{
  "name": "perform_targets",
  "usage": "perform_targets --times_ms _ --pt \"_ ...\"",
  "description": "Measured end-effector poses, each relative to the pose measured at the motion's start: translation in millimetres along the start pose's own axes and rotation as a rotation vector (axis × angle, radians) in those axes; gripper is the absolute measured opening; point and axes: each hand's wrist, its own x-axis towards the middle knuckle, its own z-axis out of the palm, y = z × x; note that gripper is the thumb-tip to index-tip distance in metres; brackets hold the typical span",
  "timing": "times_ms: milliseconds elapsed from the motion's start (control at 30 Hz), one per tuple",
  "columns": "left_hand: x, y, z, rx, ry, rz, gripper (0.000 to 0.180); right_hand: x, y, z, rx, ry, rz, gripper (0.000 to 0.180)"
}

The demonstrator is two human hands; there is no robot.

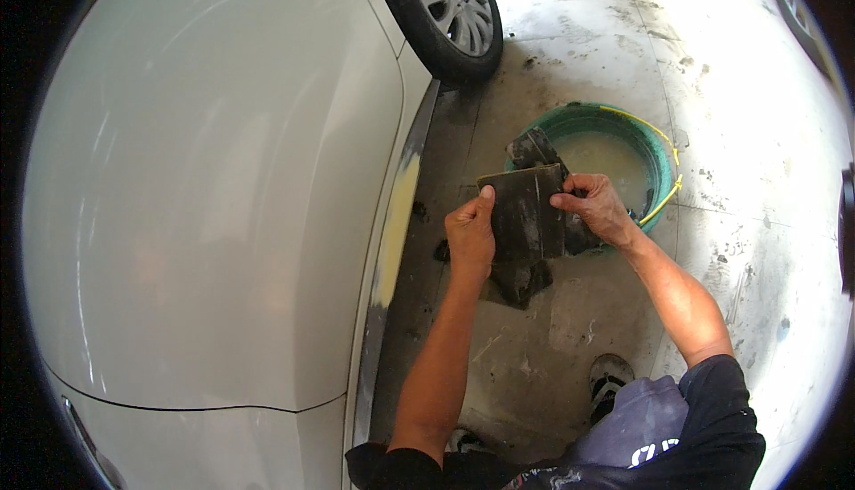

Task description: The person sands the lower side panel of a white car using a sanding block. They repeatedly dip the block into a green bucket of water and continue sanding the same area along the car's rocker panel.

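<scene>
Between both hands I hold a dark, worn, creased sheet of sandpaper [518, 220]. My left hand [470, 233] is closed on its left edge with the thumb on top. The fingers of my right hand [598, 208] pinch its right edge. Behind the sheet stands a round green bucket [661, 147] of cloudy water with a yellow handle [672, 185]. Another dark piece [533, 145] lies over the bucket's left rim, partly hidden by the sheet. Below the sheet, a further dark piece [525, 287] shows near the floor.
A light-coloured car [223, 187] fills the left side, its wheel [454, 9] at the top. Along its lower sill runs a pale yellow patch [396, 232]. My shoe [611, 379] stands on the stained floor [739, 249]. Another wheel [795, 11] shows at the far right.
</scene>
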Motion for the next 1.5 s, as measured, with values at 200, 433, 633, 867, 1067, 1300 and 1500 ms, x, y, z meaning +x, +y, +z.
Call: perform_targets --times_ms 200,433,633,867,1067,1300,1500 --pt "-10.8 13.3 12.4 -0.004 0.042 -0.055 0.044 -2.6 2.9 2.8 0.094 0.025 0.015 0.032" --pt "-24.6 19.6 22.3 -0.215 -0.354 -0.378 0.041 1.1 9.5 -3.3 0.012 0.087 0.102 0.029" --pt "1.6 -7.6 58.8 -0.316 -0.221 -0.471 0.053 26.3 32.4 -35.0 -0.338 0.327 -0.338 0.035" --pt "59.4 -29.2 97.0 0.165 -0.167 -0.467 0.045 40.5 23.1 -72.0 -1.289 -0.047 0.135 0.046" --pt "85.0 -101.4 121.4 0.974 -0.293 -0.297 0.037 62.7 85.6 -52.7 -1.177 -0.223 0.249 0.042" --pt "77.5 -59.9 111.6 0.121 -0.036 -0.524 0.037 67.5 71.0 -96.5 -0.613 0.008 0.055 0.052" --pt "70.6 -29.2 80.7 -0.554 -0.099 -0.476 0.039 44.2 14.8 -46.6 -0.369 0.082 -0.267 0.066"
